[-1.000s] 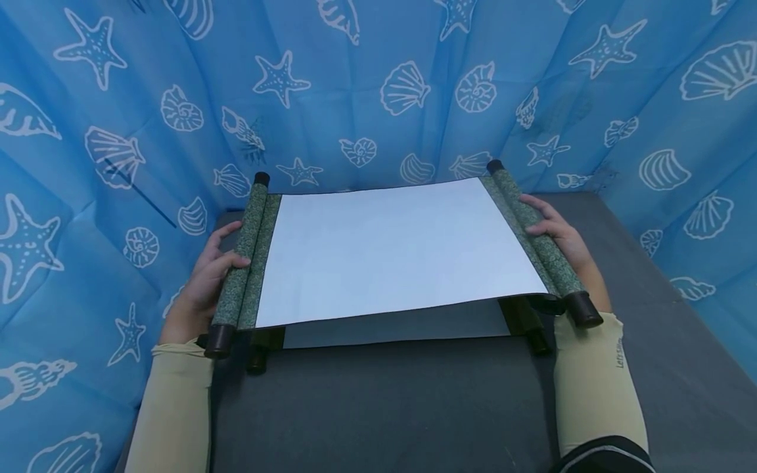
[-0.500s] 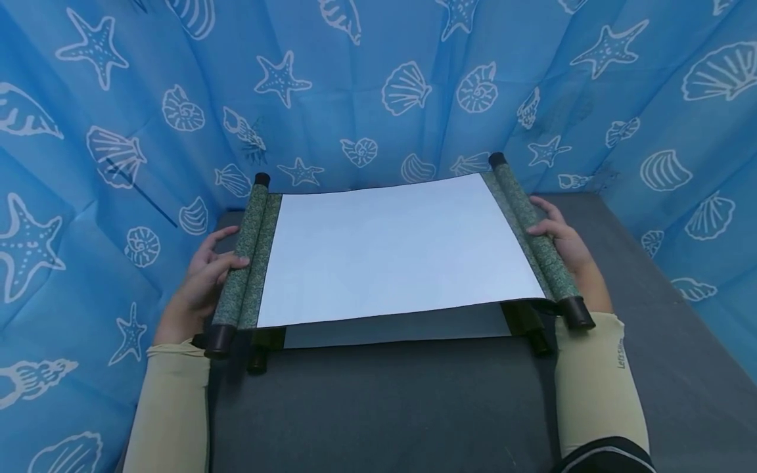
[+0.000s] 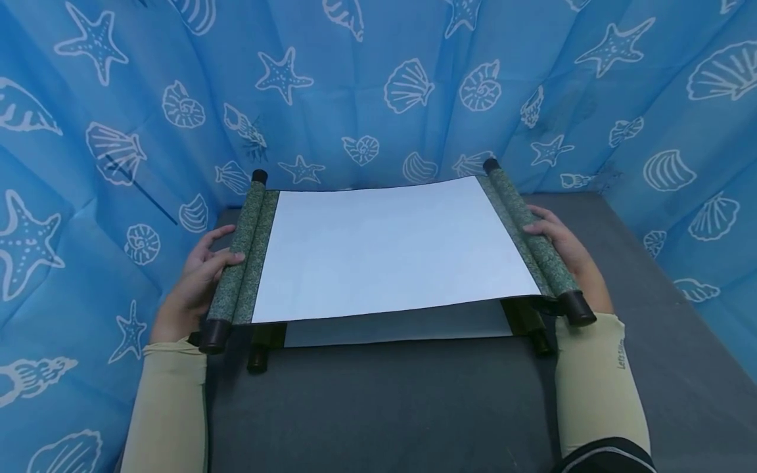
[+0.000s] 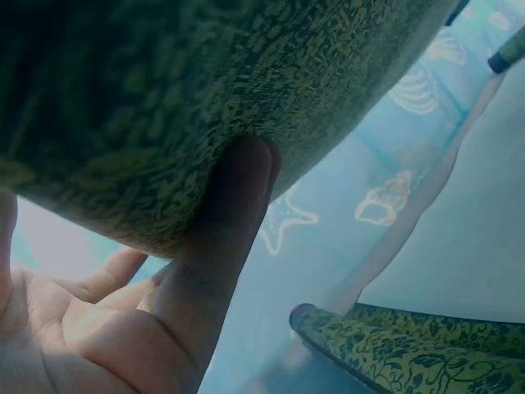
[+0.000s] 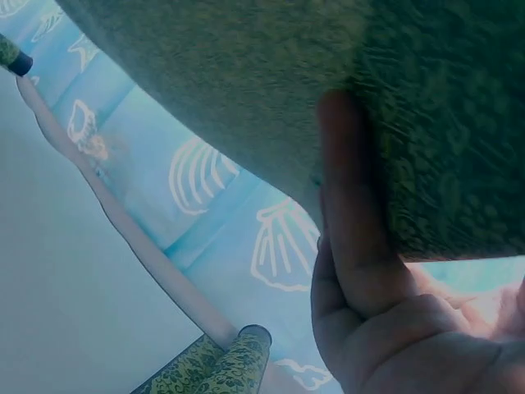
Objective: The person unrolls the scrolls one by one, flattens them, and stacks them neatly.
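A hanging scroll with a blank white sheet (image 3: 390,249) and green patterned borders is held up, partly unrolled, in the head view. Its left roll (image 3: 239,249) has dark end caps and is gripped by my left hand (image 3: 192,282), thumb on the near face. My right hand (image 3: 564,253) grips the right roll (image 3: 535,236) with thumb and fingers. Each wrist view shows a thumb (image 4: 221,213) or finger (image 5: 353,189) against the green patterned roll. Beneath lies a second scroll (image 3: 396,325) with olive borders, mostly hidden by the upper one.
The lower scroll's olive floral rolls (image 4: 410,349) show beneath the held one. Both lie over a grey table (image 3: 378,407). A blue curtain (image 3: 355,85) printed with white shells and starfish hangs behind and along both sides.
The held scroll shifts only slightly: its right roll rises a little, then comes back down, and its left end edges leftward. Both hands keep their grip; the lower scroll stays put.
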Demonstrator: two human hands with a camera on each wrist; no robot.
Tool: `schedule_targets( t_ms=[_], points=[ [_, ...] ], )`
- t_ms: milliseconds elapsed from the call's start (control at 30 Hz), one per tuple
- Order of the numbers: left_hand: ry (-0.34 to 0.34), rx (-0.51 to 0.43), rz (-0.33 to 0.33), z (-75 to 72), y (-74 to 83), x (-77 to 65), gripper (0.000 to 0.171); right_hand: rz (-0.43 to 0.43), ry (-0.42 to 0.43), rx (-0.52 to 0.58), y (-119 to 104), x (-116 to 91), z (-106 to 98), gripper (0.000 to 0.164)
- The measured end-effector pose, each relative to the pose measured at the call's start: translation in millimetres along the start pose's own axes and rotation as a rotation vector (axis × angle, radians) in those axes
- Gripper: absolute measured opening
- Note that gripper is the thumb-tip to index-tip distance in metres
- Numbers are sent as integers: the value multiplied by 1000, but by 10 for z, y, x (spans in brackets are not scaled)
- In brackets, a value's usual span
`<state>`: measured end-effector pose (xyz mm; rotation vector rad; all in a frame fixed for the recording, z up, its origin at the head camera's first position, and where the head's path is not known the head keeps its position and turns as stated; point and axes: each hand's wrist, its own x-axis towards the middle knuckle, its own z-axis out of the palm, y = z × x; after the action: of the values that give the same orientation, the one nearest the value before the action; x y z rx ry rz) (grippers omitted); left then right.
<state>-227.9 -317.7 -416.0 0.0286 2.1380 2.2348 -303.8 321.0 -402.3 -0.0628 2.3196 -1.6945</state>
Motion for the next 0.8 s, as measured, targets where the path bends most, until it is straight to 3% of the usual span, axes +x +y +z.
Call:
schedule_targets(
  t_ms=[100,433,667,800],
  points=[
    [12,-1,-3,-16,-13,4,63,-9,-7,-22,5,-3,-3,80],
    [4,79,-24,9,-19,73,63,75,0,90,40,-97,-12,74],
    [68,196,-66,-71,-6,25,68,51,50,-15,-35,-55,88,78],
    [62,122,-47,-145,-24,-8,65,40,39,2,-3,-25,155,78]
  ],
)
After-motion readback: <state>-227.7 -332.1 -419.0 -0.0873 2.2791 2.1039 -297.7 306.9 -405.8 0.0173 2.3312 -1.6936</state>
